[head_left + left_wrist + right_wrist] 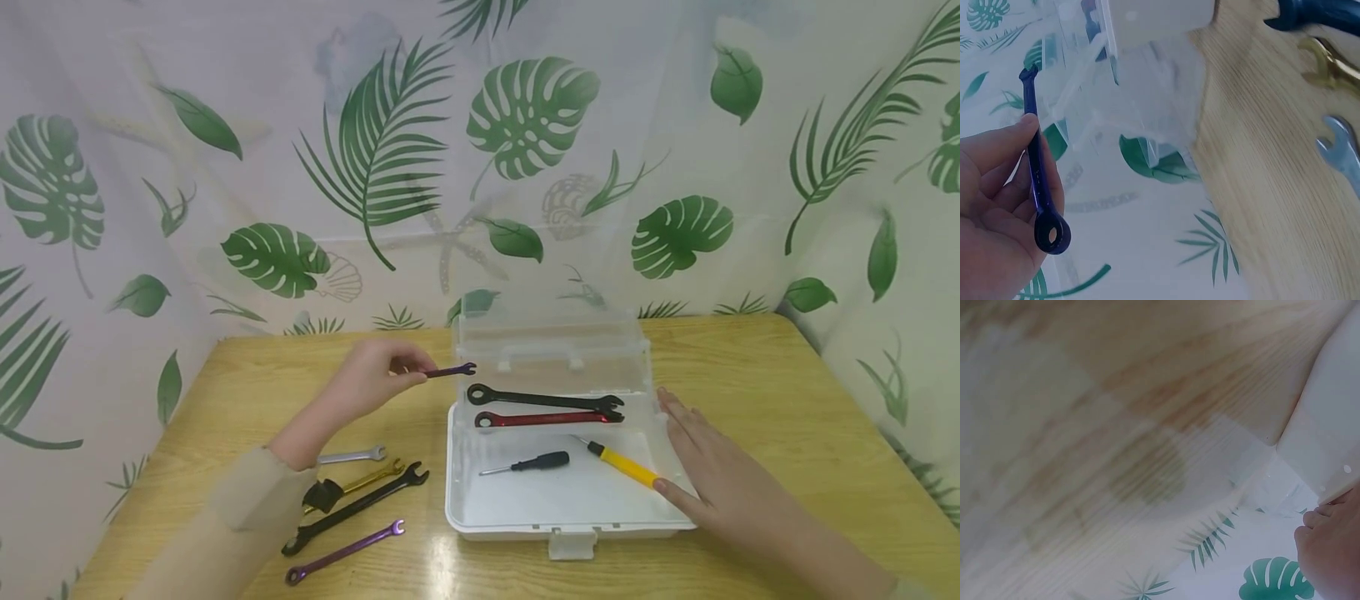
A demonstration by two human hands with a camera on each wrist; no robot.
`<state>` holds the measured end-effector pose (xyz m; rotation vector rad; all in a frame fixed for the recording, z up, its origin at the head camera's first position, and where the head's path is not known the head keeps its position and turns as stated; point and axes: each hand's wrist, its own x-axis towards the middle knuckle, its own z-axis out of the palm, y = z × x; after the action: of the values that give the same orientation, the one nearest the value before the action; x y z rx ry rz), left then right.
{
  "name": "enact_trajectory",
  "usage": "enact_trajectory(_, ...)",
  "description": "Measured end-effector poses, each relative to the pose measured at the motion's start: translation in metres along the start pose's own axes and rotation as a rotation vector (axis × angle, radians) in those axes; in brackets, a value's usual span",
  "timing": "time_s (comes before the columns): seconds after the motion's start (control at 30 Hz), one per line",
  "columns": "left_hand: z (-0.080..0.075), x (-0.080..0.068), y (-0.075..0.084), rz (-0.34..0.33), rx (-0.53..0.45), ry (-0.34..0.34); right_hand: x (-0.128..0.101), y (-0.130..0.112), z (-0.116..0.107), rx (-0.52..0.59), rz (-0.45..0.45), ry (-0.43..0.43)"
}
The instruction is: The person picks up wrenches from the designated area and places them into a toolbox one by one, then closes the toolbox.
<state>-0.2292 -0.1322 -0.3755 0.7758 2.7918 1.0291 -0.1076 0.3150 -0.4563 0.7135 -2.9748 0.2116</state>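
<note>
A clear plastic toolbox (480,508) sits open on the wooden table (787,392), steadied by the flat, relaxed right hand (712,475) at its right wall. Just left of the box, the left hand (371,379) pinches a small dark-blue wrench (450,371) near its ring end. Rigid, light and likely slick, it seems best gripped mid-shank.

No words, labels, brands or numbers can be read anywhere: the wrenches, screwdrivers, plastic box and leaf-patterned curtain all show no legible marking.
</note>
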Motion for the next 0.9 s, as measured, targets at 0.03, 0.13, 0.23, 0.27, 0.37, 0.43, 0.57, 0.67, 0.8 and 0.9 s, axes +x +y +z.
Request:
enact_trajectory(0.03,0.002,0.002,0.002,0.014,-0.003,-0.001,0.000,0.000,0.000,-0.002,-0.003,0.001)
enact_trajectory(0.13,0.010,0.009,0.008,0.045,-0.007,-0.014,0.001,0.000,0.000,-0.003,-0.004,-0.001)
enact_trajectory(0.23,0.017,0.014,0.015,0.066,-0.005,-0.026,0.001,0.000,0.000,-0.007,-0.006,0.001)
enact_trajectory(0.27,0.019,0.015,0.017,0.071,-0.001,-0.030,0.002,0.000,0.000,-0.006,-0.005,0.000)
enact_trajectory(0.37,0.024,0.020,0.024,0.082,-0.008,-0.039,0.002,0.001,0.001,-0.010,-0.006,0.001)
enact_trajectory(0.43,0.028,0.023,0.027,0.100,-0.016,-0.042,0.002,0.001,0.001,-0.011,-0.009,0.004)
enact_trajectory(0.57,0.036,0.029,0.034,0.132,-0.031,-0.047,0.001,0.002,0.002,-0.014,-0.019,0.019)
enact_trajectory(0.67,0.043,0.033,0.040,0.150,-0.030,-0.053,0.001,0.002,0.002,-0.017,-0.025,0.030)
enact_trajectory(0.8,0.051,0.039,0.049,0.165,-0.024,-0.079,0.001,0.002,0.001,-0.011,-0.016,0.023)
enact_trajectory(0.9,0.056,0.042,0.056,0.185,-0.028,-0.099,0.001,0.002,0.001,-0.007,-0.011,0.021)
